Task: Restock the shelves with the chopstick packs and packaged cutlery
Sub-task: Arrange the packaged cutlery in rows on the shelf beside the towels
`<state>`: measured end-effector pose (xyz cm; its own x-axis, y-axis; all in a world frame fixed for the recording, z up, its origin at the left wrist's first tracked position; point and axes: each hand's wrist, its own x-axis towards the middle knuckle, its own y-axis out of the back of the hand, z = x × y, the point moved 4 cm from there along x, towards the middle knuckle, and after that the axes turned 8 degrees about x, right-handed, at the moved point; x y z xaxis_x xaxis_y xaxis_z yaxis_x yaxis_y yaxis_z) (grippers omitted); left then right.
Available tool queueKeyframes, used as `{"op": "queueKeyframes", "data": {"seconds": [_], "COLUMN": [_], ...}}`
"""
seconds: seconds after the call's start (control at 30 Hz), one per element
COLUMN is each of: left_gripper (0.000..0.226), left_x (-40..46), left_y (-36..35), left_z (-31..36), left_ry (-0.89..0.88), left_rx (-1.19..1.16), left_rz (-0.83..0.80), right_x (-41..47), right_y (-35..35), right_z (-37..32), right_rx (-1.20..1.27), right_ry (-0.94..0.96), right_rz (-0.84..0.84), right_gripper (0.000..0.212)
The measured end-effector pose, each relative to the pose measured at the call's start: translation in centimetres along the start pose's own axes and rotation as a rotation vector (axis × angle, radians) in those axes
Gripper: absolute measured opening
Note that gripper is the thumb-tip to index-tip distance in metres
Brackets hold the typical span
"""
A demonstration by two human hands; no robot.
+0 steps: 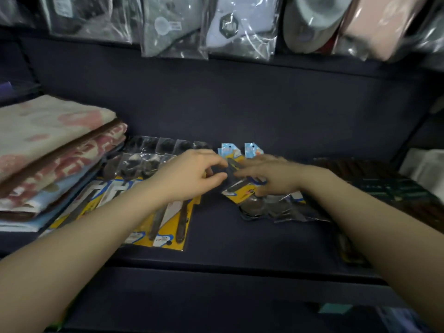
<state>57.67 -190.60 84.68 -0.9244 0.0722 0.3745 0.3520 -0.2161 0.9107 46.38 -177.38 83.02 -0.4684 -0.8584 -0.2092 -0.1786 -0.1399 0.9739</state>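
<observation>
From the head camera, both bare arms reached in from the bottom corners of the frame and met at the centre, over a dark shelf (240, 111). The left hand (192, 174) had its thumb and forefinger curled to a narrow pinch at the edge of a cutlery pack (242, 188) with a yellow card, which lay just right of centre. The right hand (269, 176) lay over the same pack, fingers bent down upon it; whether they truly closed round it I could not tell. The pack's clear lower end, with dark spoon bowls (254, 206) inside, stuck out below the right hand.

Behind the hands, at centre, two blue-topped packs (251, 149) stood side by side. In the lower left lay a row of yellow-carded cutlery packs (168, 227), partly under the left forearm, with clear-wrapped dark spoons (149, 152) above them. Folded towels (52, 145) were stacked at the left edge. A dark brown bundle, perhaps chopstick packs (374, 179), lay at the right, too blurred to be sure. Bagged goods (240, 27) hung along the top of the frame.
</observation>
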Motion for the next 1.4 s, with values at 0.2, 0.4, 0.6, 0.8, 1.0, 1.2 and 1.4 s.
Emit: {"op": "queueKeyframes", "data": {"seconds": [0.2,0.4,0.6,0.8,1.0,1.2,1.4], "left_gripper": [0.031,0.021,0.047,0.047,0.040,0.066,0.056], "left_x": [1.3,1.6,1.5,2.1,2.7,4.4,3.8], "left_y": [1.5,0.3,-3.1,-5.1,-4.5,-1.1,2.4], "left_z": [0.1,0.3,1.1,0.8,0.9,1.6,1.9], "left_ry": [0.046,0.107,0.109,0.130,0.120,-0.020,-0.134], "left_rx": [-0.081,-0.061,0.072,0.173,0.167,0.245,0.559], "left_rz": [0.128,0.033,-0.175,-0.301,-0.252,0.073,0.254], "right_x": [1.6,0.9,0.8,-0.5,-1.1,-2.6,-2.9], "right_y": [0.4,0.3,0.3,0.6,0.3,5.0,8.2], "right_z": [-0.7,0.3,-0.1,2.5,3.2,3.9,1.9], "right_rx": [-0.076,0.025,-0.065,0.007,0.289,0.405,0.486], "right_ry": [0.066,0.124,0.142,-0.199,-0.246,-0.016,0.245], "right_rz": [0.005,0.041,0.153,0.097,0.126,0.455,0.492], "right_gripper": [0.044,0.032,0.029,0.049,0.027,0.024,0.018]}}
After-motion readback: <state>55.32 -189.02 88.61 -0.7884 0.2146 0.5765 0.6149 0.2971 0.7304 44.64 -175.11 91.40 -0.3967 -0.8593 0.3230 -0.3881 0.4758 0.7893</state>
